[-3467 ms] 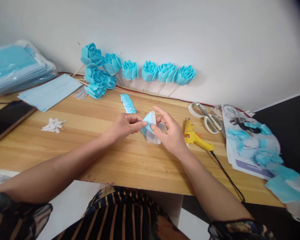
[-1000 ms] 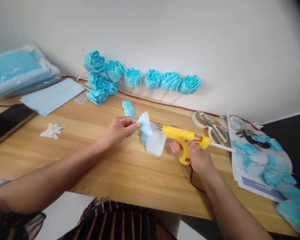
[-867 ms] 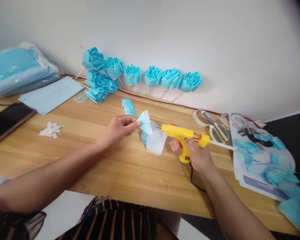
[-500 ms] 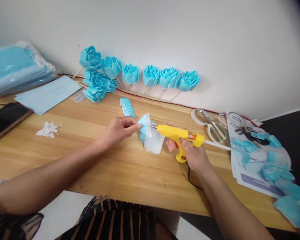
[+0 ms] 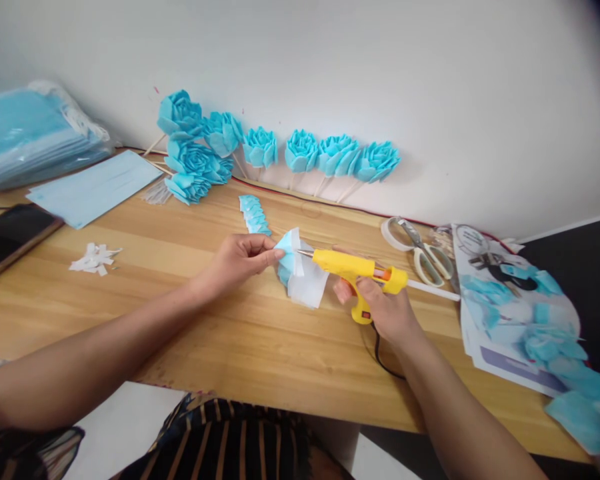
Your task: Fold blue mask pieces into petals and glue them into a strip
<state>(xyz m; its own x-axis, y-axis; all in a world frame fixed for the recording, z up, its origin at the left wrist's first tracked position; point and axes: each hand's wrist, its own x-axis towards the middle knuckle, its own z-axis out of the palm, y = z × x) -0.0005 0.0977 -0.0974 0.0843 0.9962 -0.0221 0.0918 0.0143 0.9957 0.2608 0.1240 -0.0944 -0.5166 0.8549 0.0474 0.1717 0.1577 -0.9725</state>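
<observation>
Between the thumb and fingers of my left hand (image 5: 247,259) is a folded blue and white fabric piece (image 5: 289,253), held above the wooden table (image 5: 260,353). My right hand (image 5: 383,303) is wrapped round a yellow glue gun (image 5: 345,265) with a white glue stick (image 5: 433,289) in its back. The metal nozzle points left and meets, or nearly meets, the fabric's white edge. White sheets (image 5: 307,287) lie under the nozzle, partly over blue material. A row of small folded blue pieces (image 5: 254,215) lies just behind my left hand.
Several blue fabric flowers (image 5: 301,151) on sticks lean on the back wall. At left are bagged blue masks (image 5: 25,137), flat blue sheets (image 5: 97,188), a phone (image 5: 13,237) and white scraps (image 5: 96,259). Scissors (image 5: 425,253), tape (image 5: 397,235) and blue pieces (image 5: 555,343) on papers are at right.
</observation>
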